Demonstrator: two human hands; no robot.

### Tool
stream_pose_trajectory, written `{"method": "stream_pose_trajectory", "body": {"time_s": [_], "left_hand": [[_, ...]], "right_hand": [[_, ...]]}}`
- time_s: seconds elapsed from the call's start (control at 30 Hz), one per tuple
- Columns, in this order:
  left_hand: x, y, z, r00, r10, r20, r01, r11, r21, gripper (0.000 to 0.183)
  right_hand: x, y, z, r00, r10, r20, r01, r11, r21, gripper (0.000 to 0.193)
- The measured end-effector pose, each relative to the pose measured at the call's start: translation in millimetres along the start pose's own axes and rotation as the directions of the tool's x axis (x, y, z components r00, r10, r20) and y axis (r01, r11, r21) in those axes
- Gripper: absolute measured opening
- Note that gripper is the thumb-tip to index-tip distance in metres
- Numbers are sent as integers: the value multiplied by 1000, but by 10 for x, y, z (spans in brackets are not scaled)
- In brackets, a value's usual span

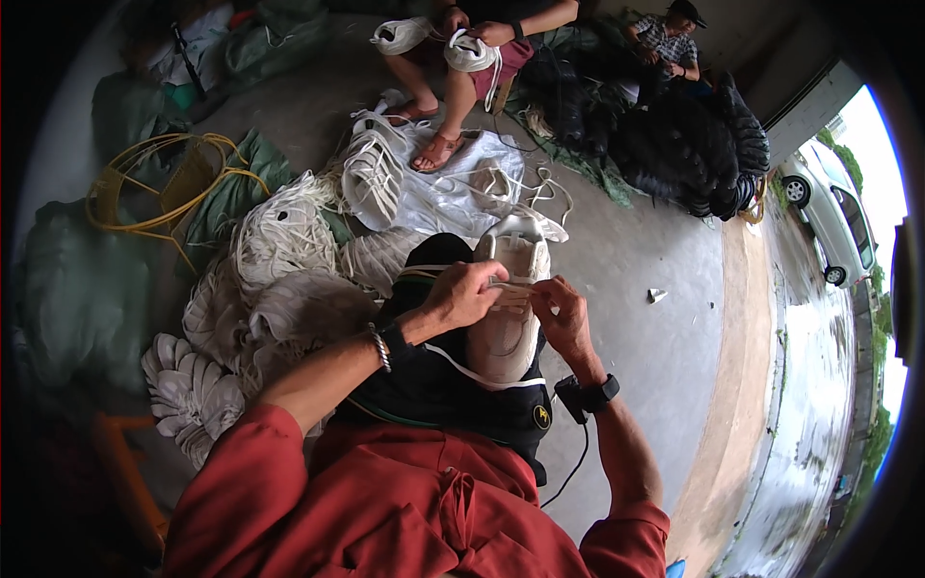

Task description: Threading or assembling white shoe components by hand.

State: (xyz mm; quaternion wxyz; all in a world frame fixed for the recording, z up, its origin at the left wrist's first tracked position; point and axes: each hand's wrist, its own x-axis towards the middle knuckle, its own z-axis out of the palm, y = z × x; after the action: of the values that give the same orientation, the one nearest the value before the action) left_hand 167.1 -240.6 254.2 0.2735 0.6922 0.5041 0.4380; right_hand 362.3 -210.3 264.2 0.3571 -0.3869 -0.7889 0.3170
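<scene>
A white lace-up shoe (501, 339) rests on my lap, its rounded toe end toward me. Across its upper runs a white shoelace (515, 293). From the left, my left hand (466, 295) is closed in a pinch on the lace, fingertips over the shoe's middle. My right hand (564, 316) pinches the lace at the shoe's right edge, thumb and forefinger together. Dark cloth (414, 380) lies under the shoe, over my red garment (385, 501). A pale strip or cord passes beneath the toe.
Heaped white shoes (289, 231) lie to my left, with more on a white plastic sheet (453, 197) ahead. A seated person handles white shoes (472, 53). Black shoes (674, 144) are piled far right, near another person (670, 43). A yellow frame (173, 188) stands left.
</scene>
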Motion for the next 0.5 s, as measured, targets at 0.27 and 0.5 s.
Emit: {"method": "stream_pose_trajectory", "body": {"time_s": [0.27,0.5], "left_hand": [[91,23,214,988,-67,142,102,960,-262,9],[68,95,87,941,-134,312,259,876,-406,11]], "right_hand": [[-49,2,135,989,-2,-148,2,1000,0,19],[-42,-11,201,981,-95,-169,86,995,-57,12]]}}
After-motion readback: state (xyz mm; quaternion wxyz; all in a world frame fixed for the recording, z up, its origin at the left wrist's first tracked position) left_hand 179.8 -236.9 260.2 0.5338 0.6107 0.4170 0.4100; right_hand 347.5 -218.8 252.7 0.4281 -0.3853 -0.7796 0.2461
